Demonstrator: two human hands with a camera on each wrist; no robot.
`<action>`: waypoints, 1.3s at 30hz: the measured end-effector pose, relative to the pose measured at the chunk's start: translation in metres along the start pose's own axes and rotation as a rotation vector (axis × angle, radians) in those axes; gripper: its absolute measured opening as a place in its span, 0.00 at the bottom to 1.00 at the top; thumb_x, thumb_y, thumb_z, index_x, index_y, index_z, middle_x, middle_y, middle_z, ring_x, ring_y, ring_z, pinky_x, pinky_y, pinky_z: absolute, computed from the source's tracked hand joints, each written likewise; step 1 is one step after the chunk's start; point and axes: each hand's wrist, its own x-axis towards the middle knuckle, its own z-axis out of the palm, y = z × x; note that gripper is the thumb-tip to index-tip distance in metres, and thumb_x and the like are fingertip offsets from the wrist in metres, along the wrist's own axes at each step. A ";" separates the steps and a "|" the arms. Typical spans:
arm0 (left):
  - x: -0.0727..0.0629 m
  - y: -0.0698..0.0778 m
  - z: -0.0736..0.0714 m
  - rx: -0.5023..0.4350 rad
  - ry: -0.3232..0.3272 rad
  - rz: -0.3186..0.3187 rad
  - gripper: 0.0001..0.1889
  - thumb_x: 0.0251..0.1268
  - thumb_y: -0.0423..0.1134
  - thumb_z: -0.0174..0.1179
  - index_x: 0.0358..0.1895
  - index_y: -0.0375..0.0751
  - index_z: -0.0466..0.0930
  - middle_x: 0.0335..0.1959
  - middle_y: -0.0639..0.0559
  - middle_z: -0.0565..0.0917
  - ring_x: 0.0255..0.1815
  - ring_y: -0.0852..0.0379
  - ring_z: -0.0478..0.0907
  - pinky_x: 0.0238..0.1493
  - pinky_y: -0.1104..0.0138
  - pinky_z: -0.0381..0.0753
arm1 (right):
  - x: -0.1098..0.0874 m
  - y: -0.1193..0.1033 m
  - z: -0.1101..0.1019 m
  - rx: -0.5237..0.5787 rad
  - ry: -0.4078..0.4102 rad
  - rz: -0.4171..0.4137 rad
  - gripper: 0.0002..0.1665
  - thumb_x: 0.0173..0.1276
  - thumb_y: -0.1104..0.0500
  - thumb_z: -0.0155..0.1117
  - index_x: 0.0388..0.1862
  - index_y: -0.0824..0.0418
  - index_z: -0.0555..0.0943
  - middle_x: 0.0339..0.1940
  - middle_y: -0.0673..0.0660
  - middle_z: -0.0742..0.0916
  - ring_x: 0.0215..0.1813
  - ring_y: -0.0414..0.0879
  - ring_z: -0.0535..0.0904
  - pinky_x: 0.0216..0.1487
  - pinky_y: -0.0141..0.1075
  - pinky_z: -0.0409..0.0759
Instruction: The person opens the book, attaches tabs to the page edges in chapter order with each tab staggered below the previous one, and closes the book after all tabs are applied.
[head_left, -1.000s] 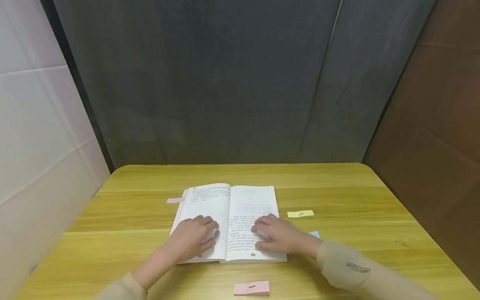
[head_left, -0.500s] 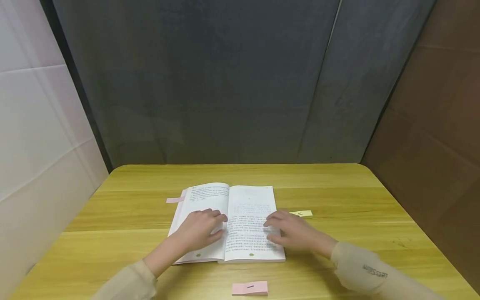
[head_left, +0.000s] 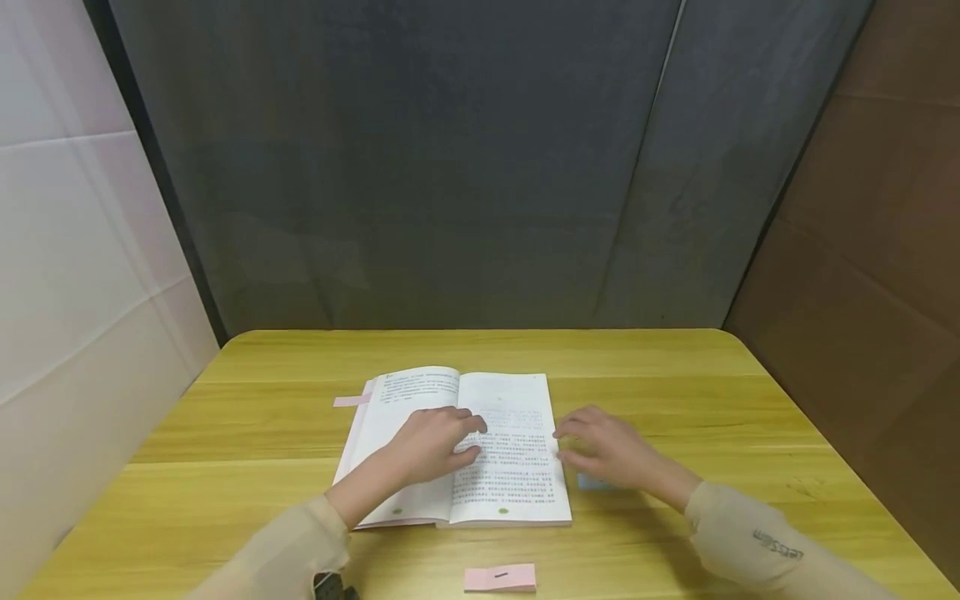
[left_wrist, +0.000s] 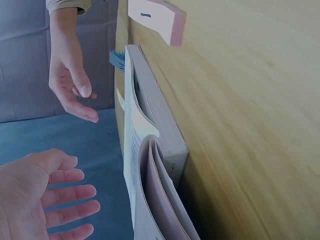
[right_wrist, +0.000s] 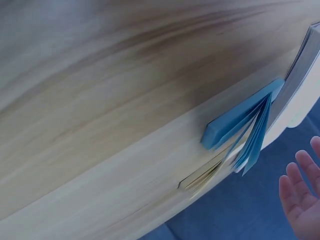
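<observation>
A white sheet (head_left: 82,217) hangs down the far left of the desk (head_left: 247,425), and a dark panel (head_left: 450,175) stands across the back. On the desk, a pink paper strip (head_left: 350,401) sticks out from the left edge of an open book (head_left: 513,479), which lies near the middle of the desk with its printed pages facing up. Low in front, a small dark object (head_left: 327,586) shows beside the person's left cuff (head_left: 311,533). The left hand (head_left: 435,446) hovers over the left page, fingers loosely bent and reaching across the gutter; the left wrist view shows it apart from the paper, with nothing in its grasp. Nearer the person, in front of the book, lies a pink sticky pad (head_left: 500,577) marked with one short dark stroke. Just beyond the book's right edge, a blue sticky pad (head_left: 594,482) sits partly hidden under the right hand (head_left: 609,452), whose relaxed fingers are likewise free of any object. The right wrist view also shows a yellow sticky pad (right_wrist: 200,176) near the blue one. A brown panel (head_left: 855,250) closes the right side.
</observation>
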 end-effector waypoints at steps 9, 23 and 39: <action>0.019 0.008 0.002 -0.033 -0.008 0.016 0.12 0.55 0.44 0.57 0.41 0.46 0.80 0.35 0.55 0.80 0.32 0.59 0.76 0.24 0.67 0.73 | -0.011 0.015 -0.004 0.005 0.047 0.026 0.14 0.59 0.53 0.61 0.41 0.58 0.79 0.43 0.51 0.80 0.48 0.47 0.72 0.42 0.43 0.74; 0.054 0.028 0.017 -0.087 -0.090 0.042 0.14 0.56 0.43 0.57 0.45 0.46 0.79 0.40 0.57 0.80 0.39 0.60 0.76 0.33 0.68 0.74 | -0.022 0.037 -0.004 -0.044 0.069 0.102 0.14 0.56 0.55 0.63 0.39 0.61 0.79 0.41 0.54 0.81 0.46 0.49 0.74 0.41 0.45 0.74; 0.091 0.039 0.045 -0.068 -0.119 0.056 0.13 0.55 0.43 0.58 0.44 0.47 0.79 0.38 0.58 0.79 0.35 0.61 0.75 0.30 0.70 0.74 | -0.028 0.054 -0.001 -0.070 0.041 0.210 0.14 0.54 0.55 0.65 0.39 0.60 0.80 0.39 0.53 0.80 0.44 0.50 0.74 0.38 0.45 0.75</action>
